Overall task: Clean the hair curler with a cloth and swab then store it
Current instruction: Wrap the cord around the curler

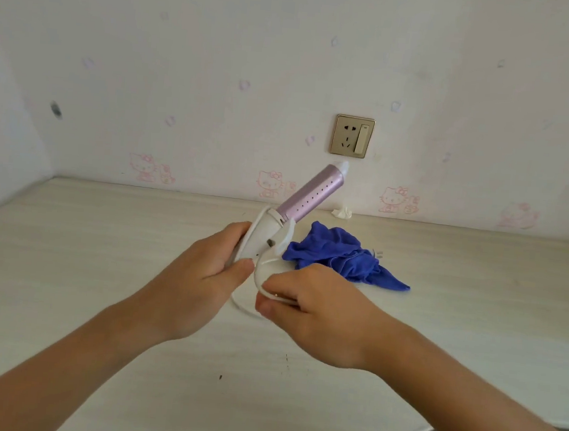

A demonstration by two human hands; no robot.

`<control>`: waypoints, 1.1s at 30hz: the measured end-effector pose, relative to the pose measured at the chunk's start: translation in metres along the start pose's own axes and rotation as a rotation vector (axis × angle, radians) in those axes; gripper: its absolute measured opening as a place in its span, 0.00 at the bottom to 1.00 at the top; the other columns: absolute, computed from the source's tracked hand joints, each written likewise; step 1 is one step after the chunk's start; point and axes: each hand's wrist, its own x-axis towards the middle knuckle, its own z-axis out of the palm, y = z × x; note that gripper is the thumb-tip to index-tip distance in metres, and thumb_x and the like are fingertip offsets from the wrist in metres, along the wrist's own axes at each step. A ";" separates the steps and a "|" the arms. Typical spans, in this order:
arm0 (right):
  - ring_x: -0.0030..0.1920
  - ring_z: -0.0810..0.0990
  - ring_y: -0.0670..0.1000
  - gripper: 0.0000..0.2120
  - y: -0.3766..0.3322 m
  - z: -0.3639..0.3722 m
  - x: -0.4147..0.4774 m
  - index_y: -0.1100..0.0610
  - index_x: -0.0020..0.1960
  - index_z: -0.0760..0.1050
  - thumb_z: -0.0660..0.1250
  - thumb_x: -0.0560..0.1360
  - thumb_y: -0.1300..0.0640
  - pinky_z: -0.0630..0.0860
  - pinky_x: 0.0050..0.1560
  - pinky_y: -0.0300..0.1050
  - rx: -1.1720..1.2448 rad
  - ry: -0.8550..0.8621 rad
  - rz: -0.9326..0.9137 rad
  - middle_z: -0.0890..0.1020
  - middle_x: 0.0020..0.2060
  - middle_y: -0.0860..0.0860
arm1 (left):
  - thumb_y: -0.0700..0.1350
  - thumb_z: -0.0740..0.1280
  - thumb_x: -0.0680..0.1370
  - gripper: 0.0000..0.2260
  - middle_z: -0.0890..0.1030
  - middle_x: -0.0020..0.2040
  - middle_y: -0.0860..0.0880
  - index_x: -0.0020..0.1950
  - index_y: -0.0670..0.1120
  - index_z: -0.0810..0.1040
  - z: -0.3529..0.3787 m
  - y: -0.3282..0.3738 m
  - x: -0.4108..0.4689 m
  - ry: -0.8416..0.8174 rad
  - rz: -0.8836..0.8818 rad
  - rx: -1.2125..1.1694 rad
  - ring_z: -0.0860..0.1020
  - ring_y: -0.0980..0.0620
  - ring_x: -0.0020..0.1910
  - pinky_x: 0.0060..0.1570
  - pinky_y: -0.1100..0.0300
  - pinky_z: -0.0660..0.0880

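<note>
The hair curler (309,193) has a pink perforated barrel and a white handle; it is held above the table, tilted with its white tip up and to the right. My left hand (209,270) grips the white handle from the left. My right hand (309,303) pinches the curler's white cord (259,275), which loops below the handle. A crumpled blue cloth (341,254) lies on the table just behind my right hand, and the cord's plug (377,254) rests on it. A small white wad (342,212), perhaps a swab or tissue, sits by the wall.
The pale wooden table (101,251) meets a wall papered with pink cartoon cats. A gold-framed wall socket (352,136) with a switch is above the curler's tip. The table's rounded front edge shows at the lower right.
</note>
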 end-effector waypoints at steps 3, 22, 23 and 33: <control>0.31 0.71 0.47 0.12 -0.005 -0.018 0.004 0.54 0.40 0.76 0.66 0.82 0.53 0.70 0.35 0.45 0.062 0.028 -0.016 0.74 0.30 0.47 | 0.47 0.60 0.84 0.13 0.83 0.50 0.58 0.67 0.59 0.74 -0.006 -0.003 0.000 -0.094 0.000 0.188 0.81 0.54 0.49 0.48 0.53 0.78; 0.27 0.63 0.44 0.18 0.042 0.005 0.008 0.56 0.33 0.74 0.69 0.82 0.53 0.63 0.32 0.38 0.206 0.072 0.106 0.69 0.25 0.49 | 0.52 0.63 0.79 0.16 0.73 0.33 0.48 0.66 0.61 0.79 -0.027 -0.018 -0.017 0.038 0.087 0.083 0.67 0.54 0.29 0.29 0.62 0.64; 0.28 0.63 0.46 0.21 0.031 0.012 0.009 0.56 0.32 0.69 0.68 0.81 0.51 0.63 0.32 0.41 0.145 0.034 0.063 0.69 0.26 0.52 | 0.51 0.62 0.79 0.15 0.74 0.33 0.48 0.65 0.60 0.79 -0.025 -0.018 -0.013 0.038 0.091 0.147 0.68 0.55 0.29 0.29 0.61 0.65; 0.34 0.82 0.45 0.04 0.038 -0.056 0.027 0.54 0.41 0.86 0.77 0.74 0.56 0.78 0.37 0.38 0.284 0.152 0.072 0.86 0.33 0.46 | 0.50 0.62 0.74 0.12 0.75 0.31 0.48 0.53 0.53 0.83 -0.051 -0.030 -0.017 -0.277 0.022 0.387 0.66 0.51 0.26 0.28 0.56 0.62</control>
